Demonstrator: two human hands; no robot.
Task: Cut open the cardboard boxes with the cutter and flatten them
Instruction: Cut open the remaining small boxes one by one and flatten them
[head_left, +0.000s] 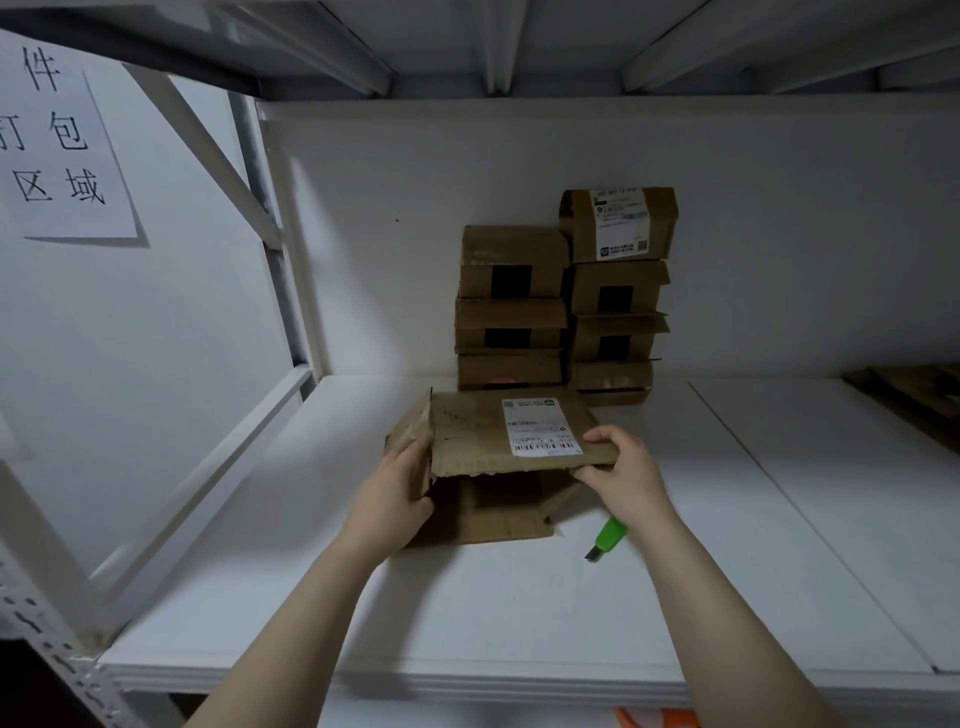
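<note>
Right hand (618, 467) pinches the near right corner of the top panel of the cardboard box (467, 431), thumb on top, fingers tucked under the edge. Left hand (400, 483) grips the left wall, fingers curled over the torn side flap. Both hands are clamped on it. The box sits mid-shelf towards the back, its bottom panel resting on the white shelf (467, 613), front side open and the top panel lifted like a lid, with a white shipping label (540, 426) on the lid near the right hand. Judgement: a light, empty carton of thin corrugated board, already creased and ragged along the cut edge. It should fold easily along its scores but tear if yanked at the flaps. Best hold is on the panel edges near the corners, as now, pressing the lid down flat or spreading the walls. Green cutter (608, 538) lies on the shelf just below the right wrist, not held; whether the blade is out, cannot tell. Behind the box, against the back wall, are two stacks of closed boxes, left stack (511, 306) and taller right stack (615, 291). Dark flat cardboard (914, 400) lies at the far right edge of the shelf. Paper sign (57, 140) hangs on the left side wall.
</note>
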